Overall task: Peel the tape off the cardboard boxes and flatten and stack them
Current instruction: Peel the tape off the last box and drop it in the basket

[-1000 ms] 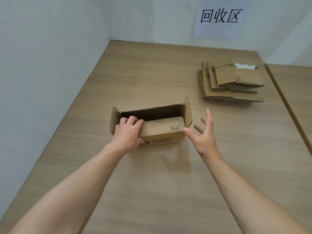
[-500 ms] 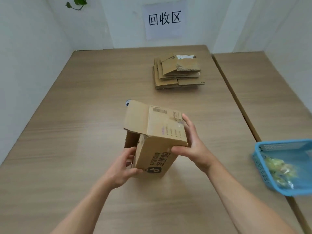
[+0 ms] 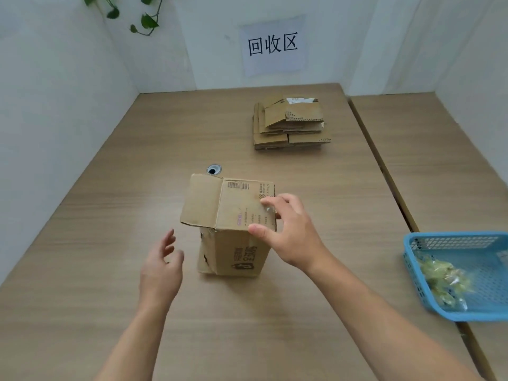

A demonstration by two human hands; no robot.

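The right hand [image 3: 286,232] grips the top edge of the box [image 3: 233,251], which looks light and stiff; the left hand [image 3: 162,268] is open.

White walls [image 3: 55,105] enclose a wood-grain desk [image 3: 110,270] with a round cable hole [image 3: 214,169]; a second desk [image 3: 439,160] adjoins on the right. A paper sign [image 3: 272,45] and trailing leaves [image 3: 143,20] hang above.

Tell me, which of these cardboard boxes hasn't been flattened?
The box that the right hand grips: it stands upright with one flap sticking out. The others lie flat in a stack farther away.
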